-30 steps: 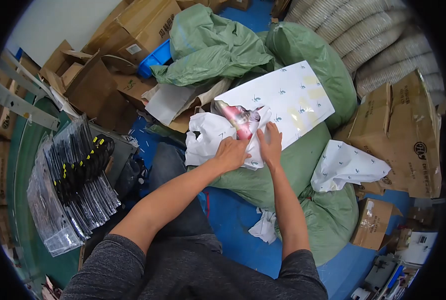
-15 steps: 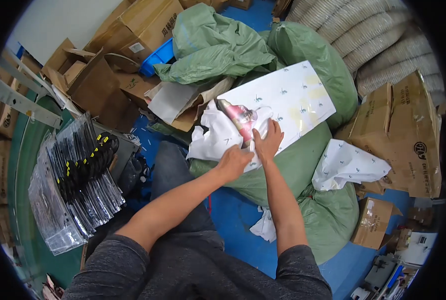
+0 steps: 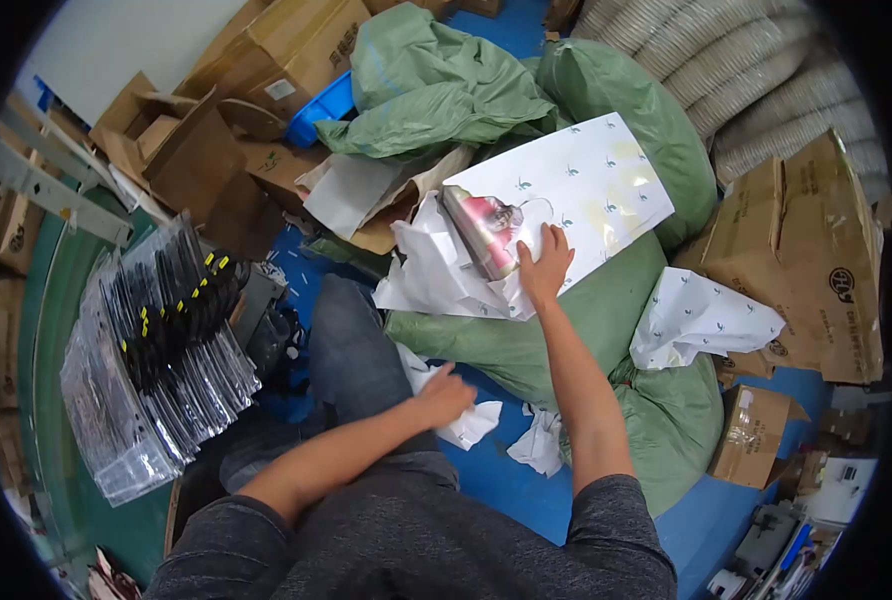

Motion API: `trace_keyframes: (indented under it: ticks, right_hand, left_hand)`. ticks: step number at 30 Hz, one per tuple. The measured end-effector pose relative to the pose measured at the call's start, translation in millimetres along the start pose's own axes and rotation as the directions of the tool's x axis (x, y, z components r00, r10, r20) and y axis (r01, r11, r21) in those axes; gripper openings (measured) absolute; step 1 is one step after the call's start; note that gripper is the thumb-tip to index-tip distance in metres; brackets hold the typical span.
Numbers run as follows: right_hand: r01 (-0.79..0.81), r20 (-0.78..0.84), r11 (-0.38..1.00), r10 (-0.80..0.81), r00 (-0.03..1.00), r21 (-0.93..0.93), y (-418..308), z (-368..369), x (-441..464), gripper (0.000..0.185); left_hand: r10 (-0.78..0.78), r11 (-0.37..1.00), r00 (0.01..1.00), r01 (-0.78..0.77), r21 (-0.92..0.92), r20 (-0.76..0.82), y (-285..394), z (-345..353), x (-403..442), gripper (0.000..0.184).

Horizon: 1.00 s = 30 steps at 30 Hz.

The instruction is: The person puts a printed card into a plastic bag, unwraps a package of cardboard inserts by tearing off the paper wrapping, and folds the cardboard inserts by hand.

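A flat rectangular package in white patterned paper [image 3: 606, 185] lies tilted on stuffed green sacks. Its wrapping is torn at the near left end, baring a pink-and-grey printed surface [image 3: 488, 222]. My right hand [image 3: 546, 265] rests on the package beside this opening, fingers apart. Crumpled torn wrapping [image 3: 436, 270] hangs around the exposed end. Lower down, near my knee, my left hand [image 3: 446, 398] is closed on a torn piece of white paper [image 3: 474, 425], away from the package.
Green sacks [image 3: 636, 130] surround the package. A cardboard box [image 3: 796, 260] stands at the right, with a smaller box [image 3: 751, 435] below. Loose white paper [image 3: 538, 443] lies on the blue floor. Plastic-wrapped black items [image 3: 166, 350] stand in a row at the left.
My left hand has pulled away from the package, down and toward me, with a torn paper piece. More of the printed surface is bare. My right hand stays on the package, slightly higher.
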State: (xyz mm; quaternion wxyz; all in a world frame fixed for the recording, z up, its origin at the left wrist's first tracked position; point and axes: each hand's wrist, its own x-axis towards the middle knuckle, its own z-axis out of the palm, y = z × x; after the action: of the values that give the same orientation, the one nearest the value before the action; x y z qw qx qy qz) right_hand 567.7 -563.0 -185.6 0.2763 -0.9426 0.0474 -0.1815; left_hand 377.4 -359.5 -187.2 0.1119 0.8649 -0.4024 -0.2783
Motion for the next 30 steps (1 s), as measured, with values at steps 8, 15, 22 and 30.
trace_keyframes:
  ticks: [8, 15, 22, 30]
  right_hand:
    - [-0.242, 0.334, 0.878, 0.102, 0.937, 0.412, 20.6, -53.3, 28.5, 0.057]
    - [-0.356, 0.349, 0.78, 0.188, 0.918, 0.515, 5.7, -58.7, 23.6, 0.058]
    - [0.098, 0.172, 0.992, -0.109, 0.979, 0.075, 5.3, -35.7, -0.6, 0.064]
    - [0.068, 0.217, 0.989, -0.096, 0.972, 0.133, 13.2, -35.5, 6.1, 0.066]
  left_hand:
    - [-0.374, 0.85, 0.686, -0.016, -0.526, -0.625, -49.4, -40.5, 75.1, 0.058]
    - [-0.54, 0.736, 0.726, 0.161, -0.658, -0.427, -42.7, -85.2, 116.5, 0.032]
    - [-0.425, 0.854, 0.747, 0.143, -0.501, -0.511, -31.9, -84.0, 109.8, 0.01]
    - [-0.151, 0.986, 0.602, 0.033, -0.165, -0.784, 32.2, -98.0, 109.5, 0.004]
